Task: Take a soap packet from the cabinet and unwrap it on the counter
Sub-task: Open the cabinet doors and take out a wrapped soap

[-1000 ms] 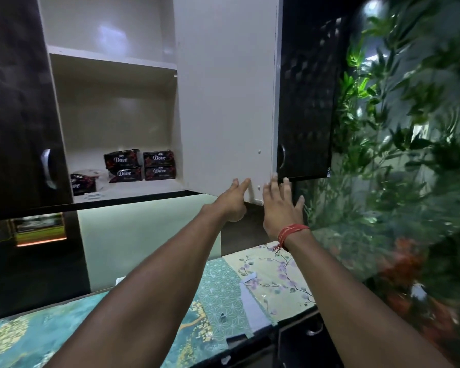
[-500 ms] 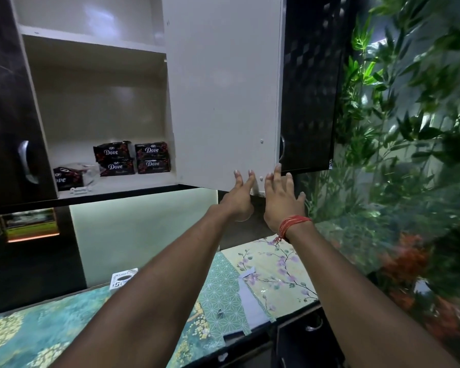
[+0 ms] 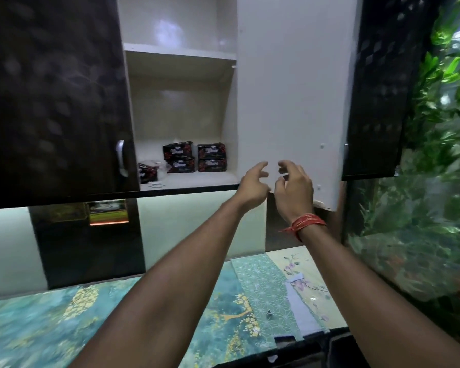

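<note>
Both hands are raised in front of the open white cabinet door (image 3: pixel 290 102). The left hand (image 3: pixel 252 185) is held loosely open with fingers curled, nothing grasped; the right hand (image 3: pixel 294 188), a red thread (image 3: pixel 304 224) at its wrist, is likewise half open and empty. The dark soap packets (image 3: pixel 195 158) are stacked on the cabinet's lower shelf (image 3: pixel 197 179), left of the left hand and farther back, untouched. The patterned worktop (image 3: pixel 237 301) is seen below.

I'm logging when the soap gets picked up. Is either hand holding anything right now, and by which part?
Nothing is held. The left hand and right hand are open with curled fingers in front of the open cabinet door; the soap packets sit untouched on the shelf.
</note>
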The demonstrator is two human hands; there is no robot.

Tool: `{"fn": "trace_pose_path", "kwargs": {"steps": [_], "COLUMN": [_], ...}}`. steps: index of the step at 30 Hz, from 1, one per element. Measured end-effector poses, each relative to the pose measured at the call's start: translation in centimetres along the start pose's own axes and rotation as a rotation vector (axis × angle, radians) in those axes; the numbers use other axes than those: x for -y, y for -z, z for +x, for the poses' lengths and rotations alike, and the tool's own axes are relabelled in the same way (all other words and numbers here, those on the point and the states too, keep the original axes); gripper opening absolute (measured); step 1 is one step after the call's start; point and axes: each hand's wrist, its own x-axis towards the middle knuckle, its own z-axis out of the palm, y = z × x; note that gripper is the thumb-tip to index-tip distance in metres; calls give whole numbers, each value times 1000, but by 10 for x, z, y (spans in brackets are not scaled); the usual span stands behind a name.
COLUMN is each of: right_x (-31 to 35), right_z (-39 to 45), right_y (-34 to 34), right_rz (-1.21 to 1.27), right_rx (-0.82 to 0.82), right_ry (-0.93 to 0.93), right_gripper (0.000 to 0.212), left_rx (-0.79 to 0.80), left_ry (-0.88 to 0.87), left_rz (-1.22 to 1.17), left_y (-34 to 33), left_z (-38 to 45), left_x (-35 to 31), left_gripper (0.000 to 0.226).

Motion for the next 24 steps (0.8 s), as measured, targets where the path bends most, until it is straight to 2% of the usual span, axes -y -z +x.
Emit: {"fn": "trace_pose_path", "kwargs": {"steps": [3, 8, 10, 12, 15, 20, 24], "right_x": [30, 88, 114, 136, 158, 180, 180], "right_z": [2, 9, 13, 15, 16, 9, 8], "right_y": [-53, -167, -211, -249, -292, -328, -333], "right_rz": [116, 301, 369, 408, 432, 479, 560], "right_rx": [75, 262, 351, 435, 524, 557, 564], "right_ry": [-25, -73, -95, -124, -156, -185, -268], "right_gripper": [37, 33, 32, 33, 36, 36, 33], "left_rx": [-258, -879, -1030, -1018, -886, -538, -554], "left_ry": [-19, -94, -65, 48, 214, 218, 262], "left_rz": [-8, 138, 193, 227, 300, 290, 291], "left_y": [63, 189, 236, 272, 308, 321, 318], "left_z": [3, -13, -16, -12, -5, -4, -1], "left_x": [22, 53, 69, 85, 109, 130, 127], "left_gripper": [62, 30, 23, 20, 31, 28, 24]}}
